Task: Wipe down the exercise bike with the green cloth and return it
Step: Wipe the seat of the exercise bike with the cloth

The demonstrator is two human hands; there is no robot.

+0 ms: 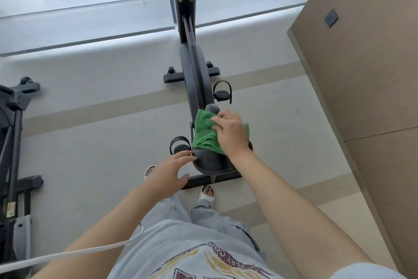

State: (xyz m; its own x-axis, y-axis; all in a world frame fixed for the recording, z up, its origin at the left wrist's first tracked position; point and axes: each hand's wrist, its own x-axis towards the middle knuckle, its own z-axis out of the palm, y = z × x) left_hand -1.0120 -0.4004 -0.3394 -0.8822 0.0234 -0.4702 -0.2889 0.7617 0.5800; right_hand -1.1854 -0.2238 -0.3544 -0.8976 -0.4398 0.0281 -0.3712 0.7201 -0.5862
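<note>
Right hand (pixel 230 134) presses one green cloth (pixel 204 134) onto saddle (pixel 211 162) — left hand (pixel 168 173) alongside.

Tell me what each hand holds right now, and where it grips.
The right hand presses the green cloth near its middle against the bike seat. The left hand holds nothing; its fingertips touch the seat's left edge.

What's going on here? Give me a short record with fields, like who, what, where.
scene: person standing behind an exercise bike, seen from above
right hand: pressing the green cloth on the saddle
left hand: open, fingertips at the saddle's left edge
pedals: one on each side, with straps
nearby: other dark equipment at left
floor: pale carpet
</note>
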